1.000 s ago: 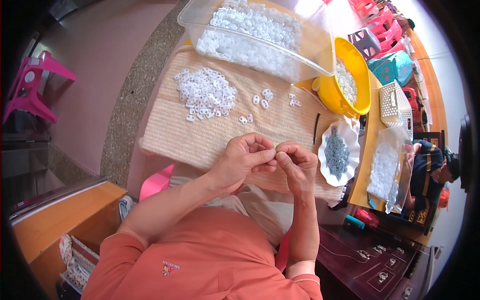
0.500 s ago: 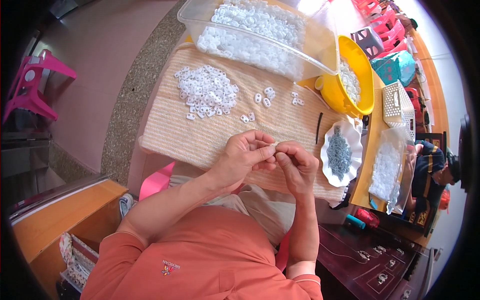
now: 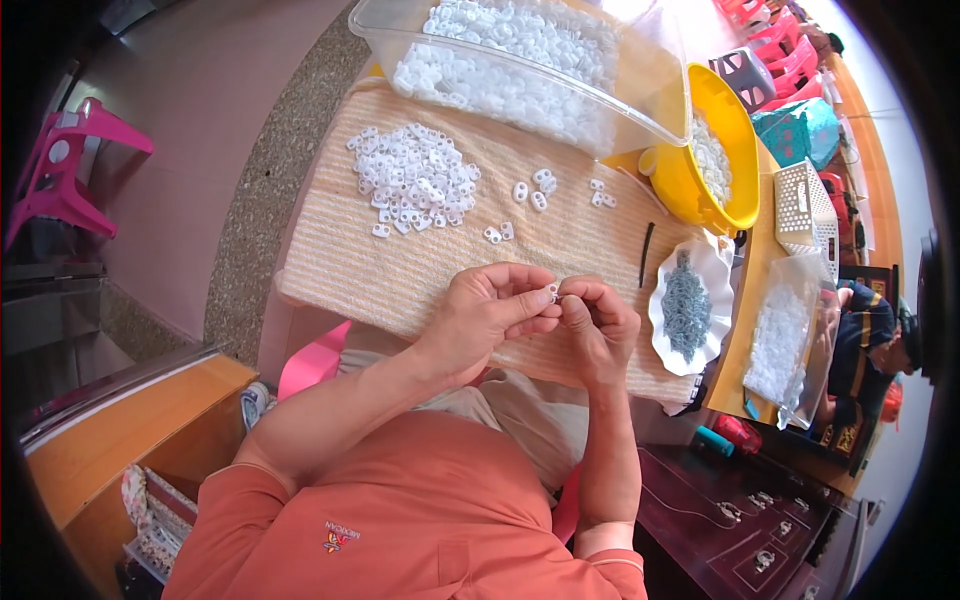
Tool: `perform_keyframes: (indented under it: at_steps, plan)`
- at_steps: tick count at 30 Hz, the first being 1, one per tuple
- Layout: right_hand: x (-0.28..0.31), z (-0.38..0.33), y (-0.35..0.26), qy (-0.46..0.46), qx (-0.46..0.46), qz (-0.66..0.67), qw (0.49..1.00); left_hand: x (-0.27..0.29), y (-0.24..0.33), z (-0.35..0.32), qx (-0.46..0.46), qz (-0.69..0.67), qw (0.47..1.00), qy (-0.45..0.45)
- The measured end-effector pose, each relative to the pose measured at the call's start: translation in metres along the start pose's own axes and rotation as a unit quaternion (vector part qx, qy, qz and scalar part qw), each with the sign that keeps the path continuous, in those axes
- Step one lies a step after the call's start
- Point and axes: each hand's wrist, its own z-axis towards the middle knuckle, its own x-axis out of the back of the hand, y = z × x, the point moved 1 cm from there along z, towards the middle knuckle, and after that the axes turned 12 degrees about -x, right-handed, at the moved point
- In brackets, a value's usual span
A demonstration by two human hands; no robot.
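My left hand (image 3: 497, 307) pinches a small white plastic piece (image 3: 551, 291) between thumb and fingertips, just above the front of the towel-covered table. Right beside it, my right hand (image 3: 598, 322) has thumb and forefinger pressed together at the piece's edge. Whatever sits in that pinch is too small to make out. Beyond the hands lies a heap of white plastic pieces (image 3: 415, 180) with two holes each. A few loose ones (image 3: 498, 233) lie nearer, and more small groups lie to the right. A white wavy-edged dish (image 3: 662, 340) holds many thin grey metal parts (image 3: 686, 305).
A large clear bin (image 3: 640, 120) of white parts stands at the back. To its right is a yellow basin (image 3: 742, 150). A black strip (image 3: 646, 255) lies by the dish. Farther right are a white basket (image 3: 805, 215), a bag of white pieces (image 3: 778, 345) and another person (image 3: 866, 330).
The white piece now shows between my fingertips, where it was mostly hidden before. My fingertips have shifted slightly. The table things appear a little farther right as the view moves.
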Motion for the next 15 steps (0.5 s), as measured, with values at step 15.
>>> perform_keyframes:
  at_steps: [15]
  plan:
    - [0.0033,0.005,0.0108,-0.008,0.036,0.021,0.999,0.0032,-0.0016,0.0008,0.005,0.032,0.999,-0.004]
